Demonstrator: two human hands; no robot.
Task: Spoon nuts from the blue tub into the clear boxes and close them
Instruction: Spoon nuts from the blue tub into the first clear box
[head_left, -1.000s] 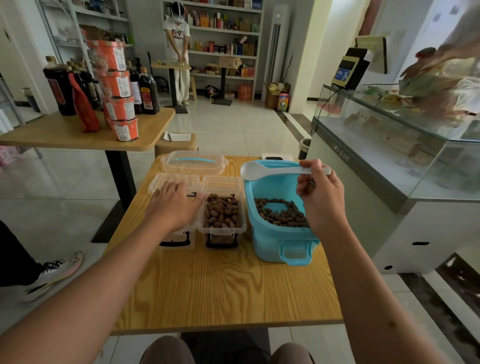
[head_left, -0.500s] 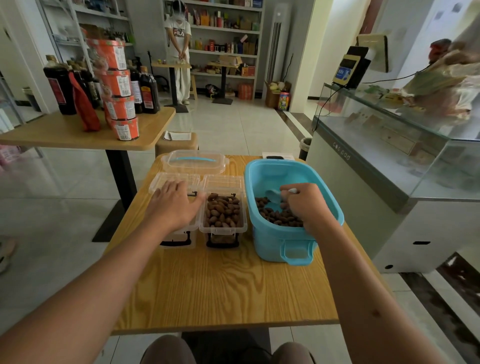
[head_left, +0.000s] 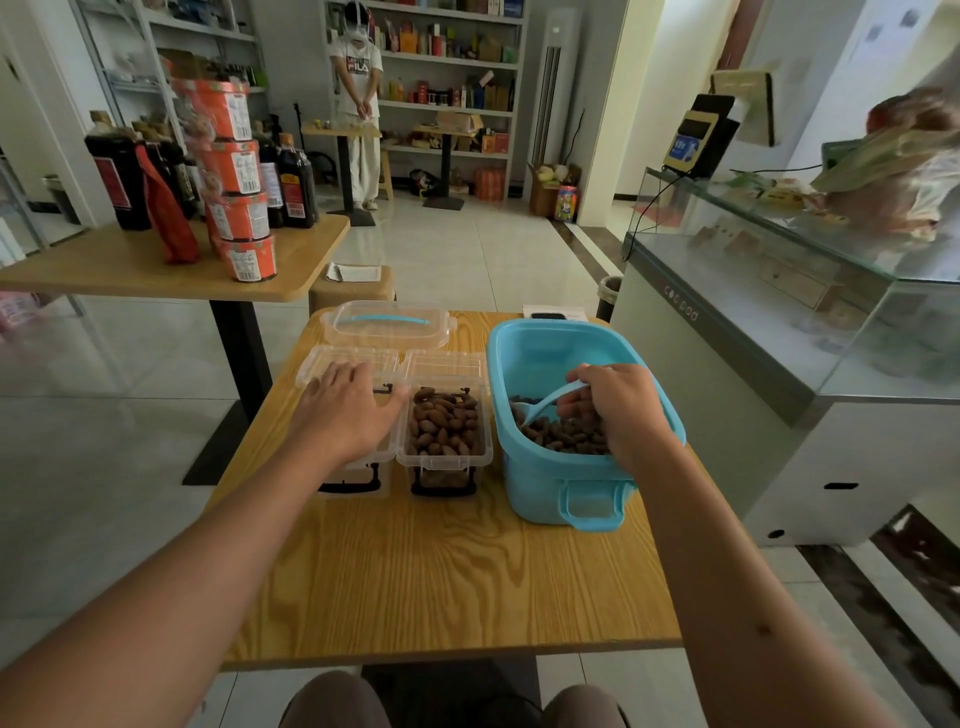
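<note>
If scooped too full, nuts (head_left: 563, 434) can roll off spoon (head_left: 545, 404) onto bench (head_left: 441, 571). Right grip (head_left: 615, 410) curled round spoon in tub (head_left: 545, 483); left grip (head_left: 345, 410) flat on empty box (head_left: 349, 358).

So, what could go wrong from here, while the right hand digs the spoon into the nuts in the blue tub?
1. The right box already looks heaped with nuts to its rim, so another spoonful may spill onto the table.
2. The left hand lies over the left box, so nuts aimed there may land on the hand.
3. The spoon must cross the blue tub wall, and nuts could drop off.
</note>
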